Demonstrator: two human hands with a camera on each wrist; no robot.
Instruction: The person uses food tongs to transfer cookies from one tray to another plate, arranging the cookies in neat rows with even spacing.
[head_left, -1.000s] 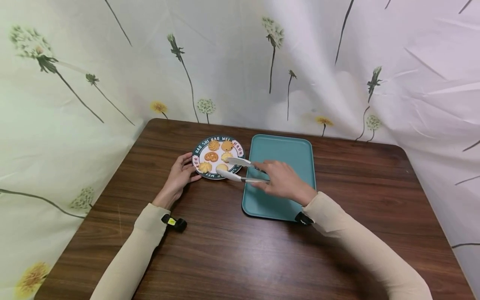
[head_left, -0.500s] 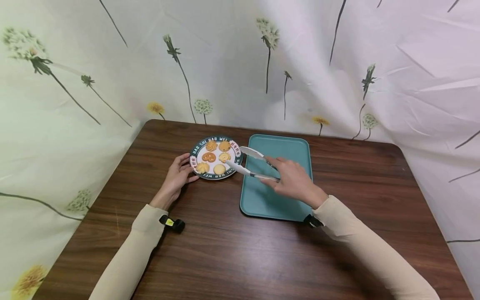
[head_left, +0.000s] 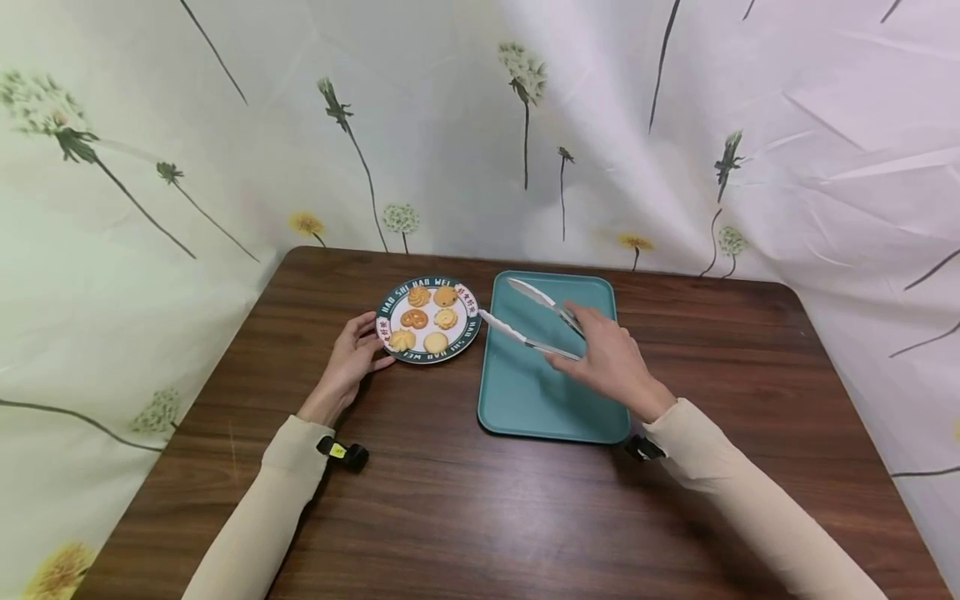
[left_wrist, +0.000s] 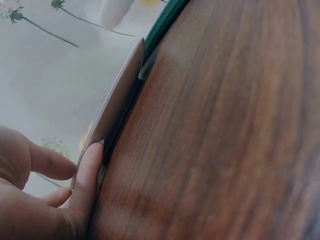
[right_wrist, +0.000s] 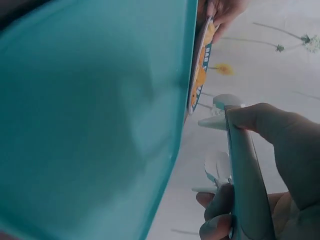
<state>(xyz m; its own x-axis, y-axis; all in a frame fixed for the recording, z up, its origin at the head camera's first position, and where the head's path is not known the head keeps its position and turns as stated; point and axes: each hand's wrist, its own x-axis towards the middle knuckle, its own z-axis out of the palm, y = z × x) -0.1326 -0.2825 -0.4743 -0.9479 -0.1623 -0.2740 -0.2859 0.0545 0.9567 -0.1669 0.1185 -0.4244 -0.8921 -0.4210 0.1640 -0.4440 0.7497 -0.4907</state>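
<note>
A round plate (head_left: 468,333) with a dark green lettered rim lies to the left of a teal tray (head_left: 525,400). It bears several cookies, among them a pretzel-shaped one (head_left: 414,318) and a plain round one (head_left: 436,342). My left hand (head_left: 348,362) pinches the plate's left edge; in the left wrist view the thumb (left_wrist: 87,177) lies against its underside. Over the tray, my right hand (head_left: 613,358) holds metal tongs (head_left: 504,327) with pale tips. Their arms are spread with nothing between them, and one tip points toward the plate's right rim.
Plate and tray both rest on a dark wooden table (head_left: 420,517), toward its back edge. Behind and beside the table hangs a pale cloth (head_left: 450,125) printed with dandelions. Brown tabletop extends in front of the tray and to its right.
My right hand has drawn the tongs right, from over the cookies to above the tray, and their arms have spread wider. The left hand stays at the plate's edge.
</note>
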